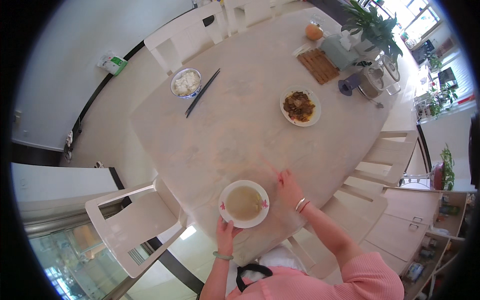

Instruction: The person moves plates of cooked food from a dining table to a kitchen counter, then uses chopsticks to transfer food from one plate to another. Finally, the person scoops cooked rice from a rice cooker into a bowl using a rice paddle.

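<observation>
A white bowl of pale, cloudy soup point(243, 203), with pink flowers on its rim, stands near the close end of the table. My left hand point(226, 234) grips its near-left edge, fingers along the side and thumb beneath the rim. To the right of the bowl, apart from it, my right hand point(289, 189) is closed in a pinch just over the table. A faint, thin streak runs up and left from those fingertips, too blurred to name.
Farther off are a bowl of rice point(186, 83), black chopsticks point(203, 93) and a plate of brown cooked food point(300, 106). A wooden trivet point(318, 66), a tissue box point(340, 52), a glass kettle point(372, 81), an orange fruit point(314, 32) and a plant point(372, 25) fill the far right. White chairs point(135, 220) surround the table.
</observation>
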Demonstrator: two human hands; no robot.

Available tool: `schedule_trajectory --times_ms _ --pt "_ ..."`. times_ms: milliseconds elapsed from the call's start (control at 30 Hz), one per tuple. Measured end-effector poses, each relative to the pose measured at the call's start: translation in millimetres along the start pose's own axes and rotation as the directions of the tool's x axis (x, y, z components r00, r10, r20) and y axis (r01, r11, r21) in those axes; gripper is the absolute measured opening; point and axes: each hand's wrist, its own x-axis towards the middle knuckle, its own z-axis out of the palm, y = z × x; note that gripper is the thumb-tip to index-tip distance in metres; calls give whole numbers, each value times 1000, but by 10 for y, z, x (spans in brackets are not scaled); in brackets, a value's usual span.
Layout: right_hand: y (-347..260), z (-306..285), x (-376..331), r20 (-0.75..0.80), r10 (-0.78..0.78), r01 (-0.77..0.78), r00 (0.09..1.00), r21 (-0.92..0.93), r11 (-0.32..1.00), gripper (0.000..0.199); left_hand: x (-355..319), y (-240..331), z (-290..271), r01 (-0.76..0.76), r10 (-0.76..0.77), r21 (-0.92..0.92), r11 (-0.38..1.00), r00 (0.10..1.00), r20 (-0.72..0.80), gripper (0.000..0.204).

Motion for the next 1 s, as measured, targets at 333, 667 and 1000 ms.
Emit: schedule_trajectory --times_ms 333,667,1000 --pt "361 -582 1375 55 698 -263 714 945 195 19 44 -79 -55 -34 34 19 999 999 -11 44" --pt "732 -531 1713 129 686 -258 716 962 89 19 -99 113 54 4 -5 -64 998 1000 -9 45" --pt "75 -364 1118 10 561 -216 828 929 301 20 -279 253 -106 -27 23 -129 991 999 -29 47"
